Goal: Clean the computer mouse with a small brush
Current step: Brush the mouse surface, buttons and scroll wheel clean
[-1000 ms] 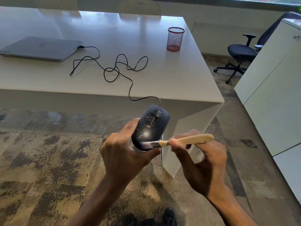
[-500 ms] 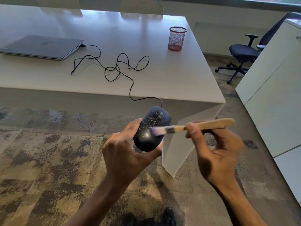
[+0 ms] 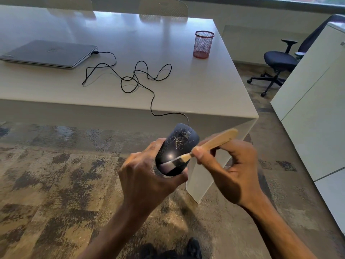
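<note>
A black wired computer mouse (image 3: 177, 144), speckled with pale dust on its upper half, is held up in front of the table's edge. My left hand (image 3: 147, 176) grips it from the left and below, thumb under its rear end. My right hand (image 3: 231, 169) pinches a small brush with a light wooden handle (image 3: 214, 142). The brush's pale bristles (image 3: 168, 165) lie flat across the lower back of the mouse. The mouse's black cable (image 3: 134, 79) runs up over the table's edge and loops across the tabletop.
A white table (image 3: 205, 94) carries a closed grey laptop (image 3: 50, 53) at the left and a red mesh pen cup (image 3: 203, 43) at the right. A dark office chair (image 3: 280, 62) and white cabinets (image 3: 313, 109) stand to the right. Patterned carpet lies below.
The brush has swung from the upper part of the mouse down to its lower back, my right hand moving left and down. My left hand keeps the mouse nearly still.
</note>
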